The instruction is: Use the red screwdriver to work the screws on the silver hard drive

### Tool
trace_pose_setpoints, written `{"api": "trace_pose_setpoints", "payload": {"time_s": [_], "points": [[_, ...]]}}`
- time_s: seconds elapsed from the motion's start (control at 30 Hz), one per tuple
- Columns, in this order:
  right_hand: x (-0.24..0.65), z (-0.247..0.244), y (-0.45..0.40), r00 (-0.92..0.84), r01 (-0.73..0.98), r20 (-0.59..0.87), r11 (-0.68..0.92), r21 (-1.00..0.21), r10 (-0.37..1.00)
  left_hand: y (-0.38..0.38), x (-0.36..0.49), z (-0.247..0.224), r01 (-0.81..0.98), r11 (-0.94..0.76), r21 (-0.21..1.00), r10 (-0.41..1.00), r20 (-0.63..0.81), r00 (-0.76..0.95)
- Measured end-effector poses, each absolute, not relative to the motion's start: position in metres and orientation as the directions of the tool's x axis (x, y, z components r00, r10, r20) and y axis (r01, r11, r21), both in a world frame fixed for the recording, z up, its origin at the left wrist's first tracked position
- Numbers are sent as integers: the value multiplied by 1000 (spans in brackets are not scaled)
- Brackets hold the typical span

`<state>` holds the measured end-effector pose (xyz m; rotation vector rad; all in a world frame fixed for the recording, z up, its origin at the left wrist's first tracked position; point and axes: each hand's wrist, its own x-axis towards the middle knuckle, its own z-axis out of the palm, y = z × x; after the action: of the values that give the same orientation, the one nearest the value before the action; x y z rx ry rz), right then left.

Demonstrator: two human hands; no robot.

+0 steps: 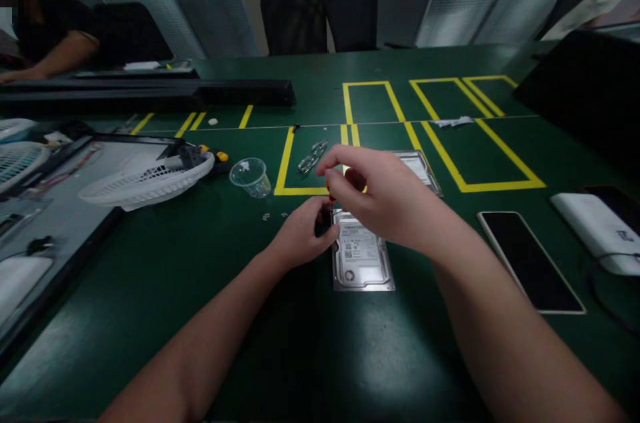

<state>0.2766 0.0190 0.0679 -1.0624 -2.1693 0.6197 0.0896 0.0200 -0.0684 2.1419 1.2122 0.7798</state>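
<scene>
Head view: a hard drive lies on the worktop, cover still on. At its far-left corner the right hand grips an orange tool; whether the left hand grips, I can't tell. Left of the drive: loose bits, probably removed screws.

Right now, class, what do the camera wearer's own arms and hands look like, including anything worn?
The left hand and right hand are bare, without gloves. Neither wrist shows a watch or bracelet. No sleeve shows on the left forearm or right forearm. Some fingers are hidden.
</scene>
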Motion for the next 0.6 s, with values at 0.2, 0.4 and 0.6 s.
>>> {"api": "trace_pose_setpoints", "payload": {"time_s": [0.2, 0.4, 0.6], "points": [[278, 67, 19, -472, 520, 334, 563, -642, 816, 20, 90, -68, 571, -438, 694, 881, 205, 427], [278, 63, 19, -437, 523, 346, 548, -653, 830, 20, 90, -67, 567, -448, 691, 875, 211, 435], [278, 67, 18, -489, 460, 354, 580, -672, 797, 19, 90, -65, 572, -440, 692, 879, 204, 430]]}}
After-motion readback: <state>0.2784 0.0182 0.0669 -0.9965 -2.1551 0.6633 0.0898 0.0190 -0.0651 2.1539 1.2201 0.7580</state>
